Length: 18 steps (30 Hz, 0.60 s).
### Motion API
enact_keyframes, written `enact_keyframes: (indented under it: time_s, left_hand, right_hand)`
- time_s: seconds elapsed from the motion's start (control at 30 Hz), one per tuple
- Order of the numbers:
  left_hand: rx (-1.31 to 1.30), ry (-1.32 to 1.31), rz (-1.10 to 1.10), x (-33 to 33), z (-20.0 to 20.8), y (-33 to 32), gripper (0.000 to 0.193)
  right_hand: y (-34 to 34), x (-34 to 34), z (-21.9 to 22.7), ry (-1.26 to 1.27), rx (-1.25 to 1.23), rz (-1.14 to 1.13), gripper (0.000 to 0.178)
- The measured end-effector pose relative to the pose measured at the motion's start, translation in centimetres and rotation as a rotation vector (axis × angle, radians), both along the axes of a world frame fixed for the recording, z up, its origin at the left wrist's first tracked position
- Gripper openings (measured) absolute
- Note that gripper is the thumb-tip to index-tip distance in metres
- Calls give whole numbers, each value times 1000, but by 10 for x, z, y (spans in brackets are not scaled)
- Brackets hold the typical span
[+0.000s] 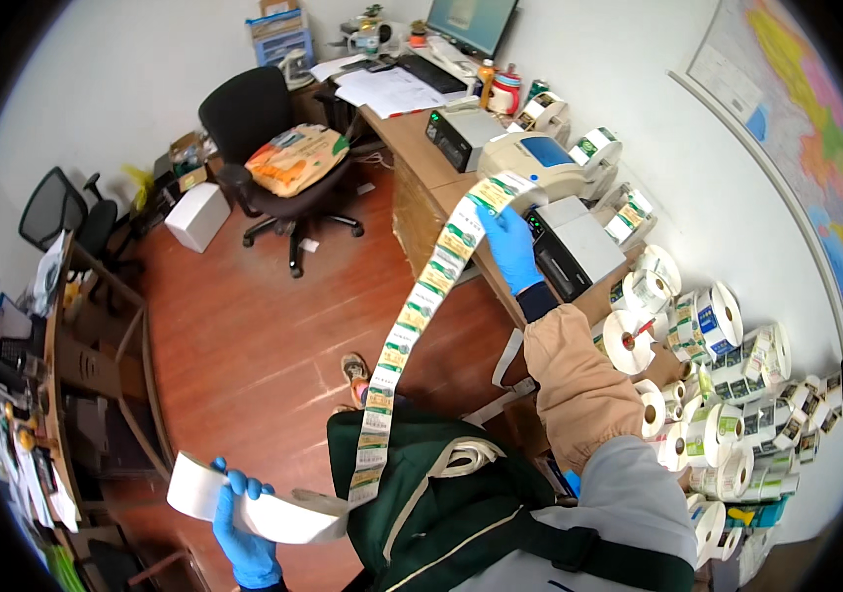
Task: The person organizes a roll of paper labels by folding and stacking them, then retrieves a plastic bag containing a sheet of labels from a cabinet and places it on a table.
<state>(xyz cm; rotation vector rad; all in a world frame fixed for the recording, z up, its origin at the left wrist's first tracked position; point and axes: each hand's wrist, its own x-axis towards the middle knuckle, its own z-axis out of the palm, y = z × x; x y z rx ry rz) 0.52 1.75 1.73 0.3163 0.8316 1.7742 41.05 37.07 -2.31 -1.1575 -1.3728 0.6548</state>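
- Item: one long label strip [399, 345], printed face up along most of its visible length.
- Markings: labels follow one another in single file, with green bands, white panels and pale yellow patches; the fine print is too small to make out.
- Pose: suspended, slanting from near left to far right in a gentle curve; held at two places, one toward each end.
- Far right: the strip arches over a crest [505, 185] and turns downward; its course beyond is partly hidden.
- Near left: the plain white reverse [288, 523] shows in a broad, sagging loop, with the leftmost part [190, 485] standing up in a curl.
- Condition: no tear visible.
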Motion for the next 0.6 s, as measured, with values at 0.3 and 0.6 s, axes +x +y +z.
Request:
enact_keyframes:
  time_s: [0.3, 0.6]
  left_hand:
    - [158, 271, 133, -18, 58, -1, 52]
    - [228, 366, 102, -18, 77, -26, 60]
  right_hand:
    - [-124, -159, 22, -652, -233, 1067, 92]
    - [-231, -317, 61, -115, -146, 1809, 91]
